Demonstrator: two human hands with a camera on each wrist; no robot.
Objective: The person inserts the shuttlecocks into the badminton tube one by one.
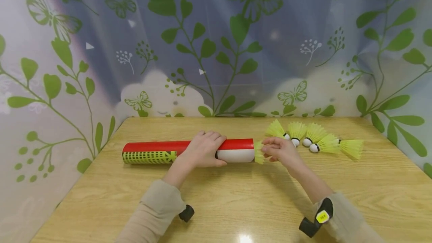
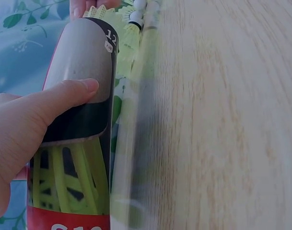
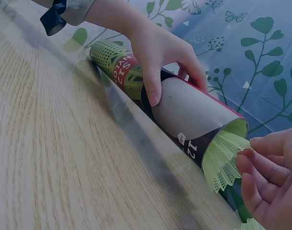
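Note:
A red, white and black shuttlecock tube [image 1: 236,144] lies on its side on the table. My left hand [image 1: 201,150] grips it from above, near the middle. In the left wrist view the thumb presses on the grey-white panel of the tube [image 2: 81,52]. A yellow-green shuttlecock [image 3: 222,158] sits partly inside the tube's right-hand mouth, its skirt sticking out. My right hand [image 1: 282,152] pinches the skirt's edge between thumb and forefinger, the other fingers bent beside it. The cork of that shuttlecock is hidden in the tube.
Several loose yellow shuttlecocks [image 1: 325,143] with white corks lie at the back right of the wooden table [image 1: 219,201]. Behind the table hangs a patterned curtain [image 1: 209,48] with leaves and butterflies.

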